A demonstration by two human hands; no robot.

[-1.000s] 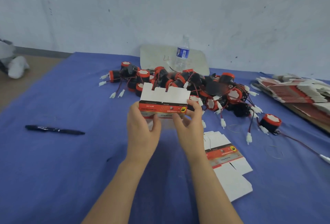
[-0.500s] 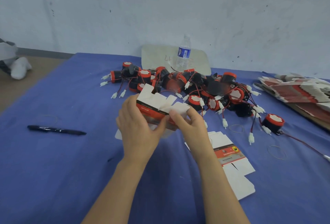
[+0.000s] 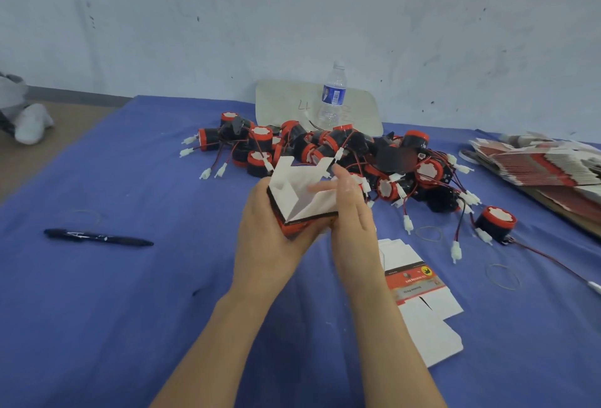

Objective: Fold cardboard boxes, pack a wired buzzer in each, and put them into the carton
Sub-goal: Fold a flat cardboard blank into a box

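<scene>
Above the desk [image 3: 130,310], the left hand [image 3: 263,241] grips a half-folded cardboard box [image 3: 302,202] from below, while the right hand [image 3: 353,222] presses straight fingers against its white flaps. Wired buzzers [image 3: 325,147] are piled just beyond the hands, and a flat box blank [image 3: 419,293] lies right of them.

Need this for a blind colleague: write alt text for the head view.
A left hand grips a half-folded red-and-white cardboard box while the right hand presses its white flap, above a blue table. Behind lies a heap of red-and-black wired buzzers; a flat box blank lies right, a black pen left.
</scene>
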